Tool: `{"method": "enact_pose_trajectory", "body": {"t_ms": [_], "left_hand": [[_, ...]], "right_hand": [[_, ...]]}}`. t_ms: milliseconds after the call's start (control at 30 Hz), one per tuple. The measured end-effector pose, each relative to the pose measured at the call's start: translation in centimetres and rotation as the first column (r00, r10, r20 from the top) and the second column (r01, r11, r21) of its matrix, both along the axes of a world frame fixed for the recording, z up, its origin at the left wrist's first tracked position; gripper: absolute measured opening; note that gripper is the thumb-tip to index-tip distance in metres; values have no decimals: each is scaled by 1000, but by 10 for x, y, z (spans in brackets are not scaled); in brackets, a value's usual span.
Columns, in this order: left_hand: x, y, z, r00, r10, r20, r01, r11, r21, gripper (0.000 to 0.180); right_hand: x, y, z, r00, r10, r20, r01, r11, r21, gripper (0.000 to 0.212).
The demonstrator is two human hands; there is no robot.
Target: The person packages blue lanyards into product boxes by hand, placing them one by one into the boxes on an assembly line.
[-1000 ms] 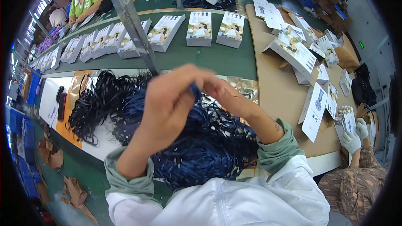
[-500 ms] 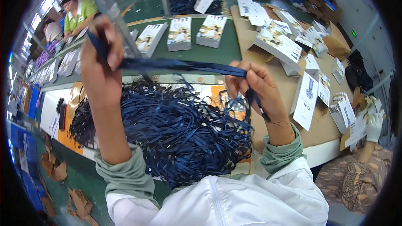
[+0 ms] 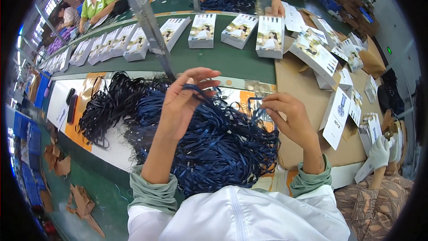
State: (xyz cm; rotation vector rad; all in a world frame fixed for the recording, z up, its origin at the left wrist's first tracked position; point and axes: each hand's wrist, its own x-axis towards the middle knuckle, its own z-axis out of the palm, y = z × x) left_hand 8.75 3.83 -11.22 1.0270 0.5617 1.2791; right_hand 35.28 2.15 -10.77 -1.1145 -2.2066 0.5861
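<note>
A large heap of dark blue straps (image 3: 214, 151) lies on the table before me. My left hand (image 3: 183, 100) is raised over the heap, its fingers partly stretched, with a dark blue strap (image 3: 192, 88) caught between thumb and index finger. To the right, at the heap's edge, my right hand (image 3: 292, 116) pinches a short loop of dark blue strap between thumb and fingertips. Whether both hands have the same strap I cannot tell. A smaller bunch of black straps (image 3: 104, 111) sits left of the blue heap.
Printed white boxes (image 3: 202, 31) line the green conveyor (image 3: 214, 62); a co-worker's hand (image 3: 277, 8) touches one. More boxes lie on the cardboard-covered table (image 3: 296, 151) at right, near a gloved hand (image 3: 379, 151). A metal post (image 3: 149, 22) stands ahead. Two dark handheld objects (image 3: 71, 107) rest at left.
The strap length stretched between my raised hands is no longer held taut. My left hand has come down and right; my right hand has lowered slightly. A box now stands at the conveyor's right end.
</note>
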Motion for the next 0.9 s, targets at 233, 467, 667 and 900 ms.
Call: {"method": "enact_pose_trajectory", "body": {"t_ms": [233,467,667,900], "left_hand": [[5,-15,5,1000,-23,-6,23,1000,11,41],[-4,-19,3,993,51,-108,-49,998,25,38],[-32,-22,-4,897,119,-426,-94,992,79,26],[-31,-16,26,861,18,-508,95,976,197,53]], "right_hand": [[-86,5,16,961,71,-266,-65,997,33,20],[-102,10,-1,937,88,-338,-76,996,49,15],[-84,16,13,963,11,-268,30,988,148,9],[-72,24,59,859,230,-458,-174,972,160,12]]}}
